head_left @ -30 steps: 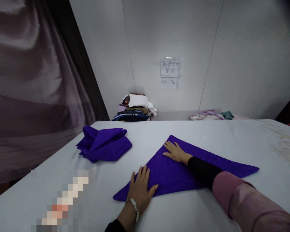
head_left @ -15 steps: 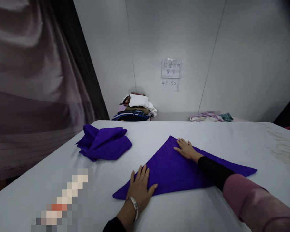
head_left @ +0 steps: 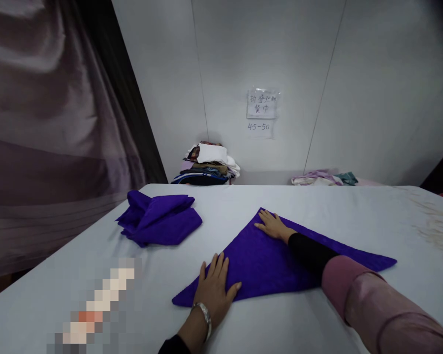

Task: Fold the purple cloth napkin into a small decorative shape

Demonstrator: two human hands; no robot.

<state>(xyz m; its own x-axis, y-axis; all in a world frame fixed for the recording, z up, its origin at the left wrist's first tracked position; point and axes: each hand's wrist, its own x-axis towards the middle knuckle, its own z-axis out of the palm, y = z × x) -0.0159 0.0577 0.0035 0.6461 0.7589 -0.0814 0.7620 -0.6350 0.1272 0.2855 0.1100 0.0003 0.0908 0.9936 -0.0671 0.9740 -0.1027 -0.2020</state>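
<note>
A purple cloth folded into a triangle lies flat on the pale table. My left hand rests flat on its near left corner, fingers spread, with a silver bracelet on the wrist. My right hand lies flat near the triangle's far tip, fingers stretched out; its sleeve is black under pink. A second purple cloth lies rumpled and loosely folded at the table's left, apart from both hands.
A pile of mixed folded clothes stands against the wall behind the table. More crumpled fabric lies at the back right. A paper note hangs on the wall. A dark curtain fills the left side.
My right hand slid from the cloth's tip a little right, then back left toward the tip. The left hand has stayed pressed on the near corner.
</note>
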